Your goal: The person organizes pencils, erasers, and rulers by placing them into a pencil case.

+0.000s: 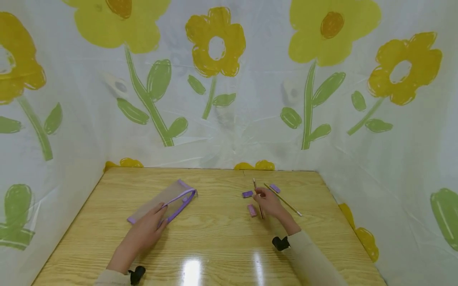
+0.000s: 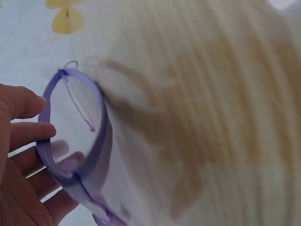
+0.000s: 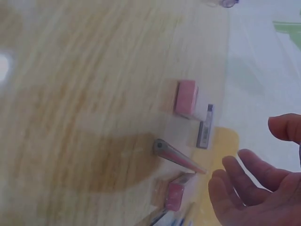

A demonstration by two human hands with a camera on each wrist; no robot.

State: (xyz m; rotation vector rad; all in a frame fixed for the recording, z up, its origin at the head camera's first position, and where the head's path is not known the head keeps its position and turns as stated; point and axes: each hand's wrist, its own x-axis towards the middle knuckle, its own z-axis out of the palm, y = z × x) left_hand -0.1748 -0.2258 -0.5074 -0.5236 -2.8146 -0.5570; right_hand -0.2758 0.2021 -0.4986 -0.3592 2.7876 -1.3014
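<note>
My left hand [image 1: 144, 230] grips the rim of a see-through pencil pouch [image 1: 150, 200] with purple trim. The pouch's mouth gapes, and in the left wrist view the thumb and fingers hold its purple rim [image 2: 103, 113]. On the right, my right hand [image 1: 270, 202] hovers over a dark pencil [image 1: 262, 212], partly covering it. Its fingers [image 3: 254, 165] look spread with nothing between them in the right wrist view. Around it lie a pink eraser [image 1: 252, 210], a dark purple eraser [image 1: 247, 194], a lighter purple eraser [image 1: 274, 188] and a gold pencil [image 1: 286, 202].
Everything lies on a wood-grain table [image 1: 214, 238]. A white sheet [image 1: 250, 135] printed with yellow flowers encloses its back and sides. Each wrist carries a small black camera, as the right one [image 1: 280, 243] shows.
</note>
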